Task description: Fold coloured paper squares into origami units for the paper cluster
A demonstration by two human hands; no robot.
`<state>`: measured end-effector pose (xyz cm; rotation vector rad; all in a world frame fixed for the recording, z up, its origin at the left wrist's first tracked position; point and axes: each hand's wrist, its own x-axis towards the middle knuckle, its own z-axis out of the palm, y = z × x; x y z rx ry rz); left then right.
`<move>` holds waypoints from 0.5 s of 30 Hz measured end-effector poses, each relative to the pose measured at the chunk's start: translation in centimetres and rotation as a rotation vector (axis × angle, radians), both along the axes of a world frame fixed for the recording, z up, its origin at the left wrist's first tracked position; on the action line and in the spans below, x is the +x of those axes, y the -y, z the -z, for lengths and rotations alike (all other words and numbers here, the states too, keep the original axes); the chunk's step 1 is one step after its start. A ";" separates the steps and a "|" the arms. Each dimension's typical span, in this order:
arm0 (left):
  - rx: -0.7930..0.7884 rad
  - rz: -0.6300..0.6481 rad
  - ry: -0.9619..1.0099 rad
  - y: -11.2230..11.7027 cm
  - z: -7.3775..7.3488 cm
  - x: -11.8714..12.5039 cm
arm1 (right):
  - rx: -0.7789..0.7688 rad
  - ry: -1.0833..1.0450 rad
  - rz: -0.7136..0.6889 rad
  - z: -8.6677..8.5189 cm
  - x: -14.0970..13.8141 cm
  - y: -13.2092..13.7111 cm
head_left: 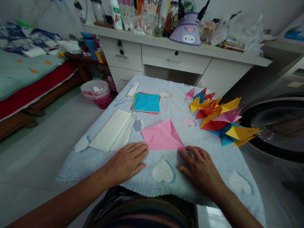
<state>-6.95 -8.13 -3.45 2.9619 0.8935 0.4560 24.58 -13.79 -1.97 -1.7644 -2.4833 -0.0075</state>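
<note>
A creased pink sheet of origami paper [161, 135] lies on the cloth-covered table in front of me, its lower edge folded straight. My left hand [128, 161] lies flat with the fingertips resting on the paper's lower left corner and the thumb apart. At the lower right corner, my right hand [199, 167] touches the paper with its fingertips, fingers spread. Beyond the pink sheet is a stack of coloured square paper [146, 103], blue on top. Folded paper cranes [216, 115] in yellow, red, pink and blue are gathered at the right.
A folded whitish cloth or tissue [112, 129] lies at the left, with a small white box [133, 90] behind it. Past the table stands a white desk [175, 58] holding jars and bags. A pink bin [102, 99] and a bed [30, 79] are at left, a washing machine [280, 122] at right.
</note>
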 end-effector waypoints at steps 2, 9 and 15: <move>0.000 0.001 -0.003 0.0 0.1 -0.1 | 0.006 0.007 0.014 0.0 0.5 0.1; -0.019 -0.001 0.016 -0.1 -0.1 -0.1 | 0.039 -0.002 0.046 0.2 1.7 0.5; -0.107 0.001 0.073 -0.4 -0.7 0.0 | 0.031 -0.173 0.057 0.1 2.5 -0.5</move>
